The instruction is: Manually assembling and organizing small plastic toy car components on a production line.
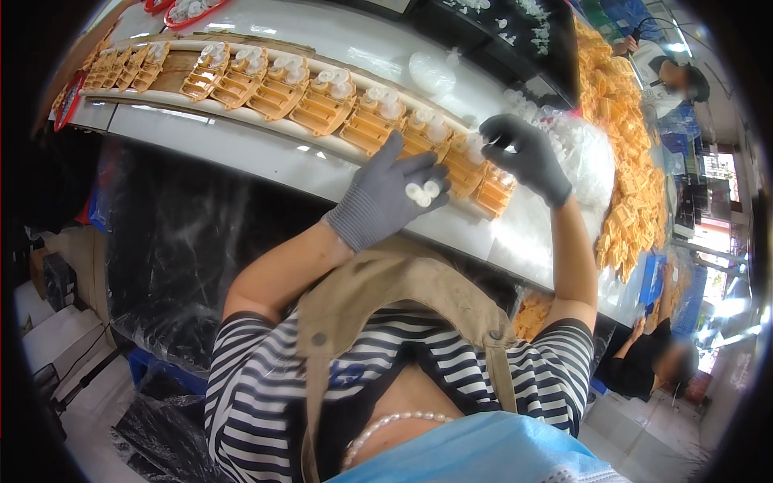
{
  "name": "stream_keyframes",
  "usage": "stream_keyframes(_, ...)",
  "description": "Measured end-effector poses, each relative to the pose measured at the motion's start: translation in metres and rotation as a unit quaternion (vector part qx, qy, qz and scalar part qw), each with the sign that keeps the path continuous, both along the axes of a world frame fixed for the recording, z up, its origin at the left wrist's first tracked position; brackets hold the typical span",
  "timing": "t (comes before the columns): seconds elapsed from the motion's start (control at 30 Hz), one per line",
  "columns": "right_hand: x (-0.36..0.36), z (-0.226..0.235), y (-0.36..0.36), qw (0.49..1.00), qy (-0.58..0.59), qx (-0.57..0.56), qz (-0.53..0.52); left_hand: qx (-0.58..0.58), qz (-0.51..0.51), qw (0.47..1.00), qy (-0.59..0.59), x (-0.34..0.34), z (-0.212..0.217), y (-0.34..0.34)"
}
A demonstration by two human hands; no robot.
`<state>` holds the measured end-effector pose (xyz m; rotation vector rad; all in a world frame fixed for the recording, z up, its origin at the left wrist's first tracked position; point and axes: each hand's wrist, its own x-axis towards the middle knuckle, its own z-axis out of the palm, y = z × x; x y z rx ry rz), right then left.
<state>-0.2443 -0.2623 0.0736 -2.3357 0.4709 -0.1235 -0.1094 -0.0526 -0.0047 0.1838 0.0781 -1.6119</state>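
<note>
White workbench, orange parts in row, gloved hands above

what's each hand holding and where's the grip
Left hand cups a few small white round caps against its fingers. Right hand pinches one white cap at its fingertips.

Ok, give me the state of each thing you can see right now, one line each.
left hand: gloved, fingers curled round small white caps.
right hand: gloved, fingers pinching a white cap at the row's near end.
orange parts in the row: lined up on the wooden strip, most already topped with white caps.
orange pile: loose heap on the right of the table.
clear plastic bag: lying open beside the right hand.
</note>
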Motion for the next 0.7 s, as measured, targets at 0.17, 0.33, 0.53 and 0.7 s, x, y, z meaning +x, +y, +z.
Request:
stream_keyframes(0.17,0.011,-0.009,0.0,0.997,0.013,-0.056,0.045,0.044,0.047,0.975,-0.214,-0.008,-0.021,-0.01)
stream_keyframes(0.33,0.022,-0.01,-0.004,0.986,0.054,-0.112,0.107,0.002,0.034,0.995,-0.092,-0.004,-0.028,-0.009)
stream_keyframes(0.53,0.027,-0.014,-0.007,0.982,0.077,-0.127,0.115,0.024,0.056,0.979,-0.194,-0.009,-0.042,-0.015)
stream_keyframes(0.7,0.027,-0.013,-0.007,0.982,0.074,-0.127,0.121,0.023,0.031,0.993,-0.109,-0.001,-0.01,-0.007)
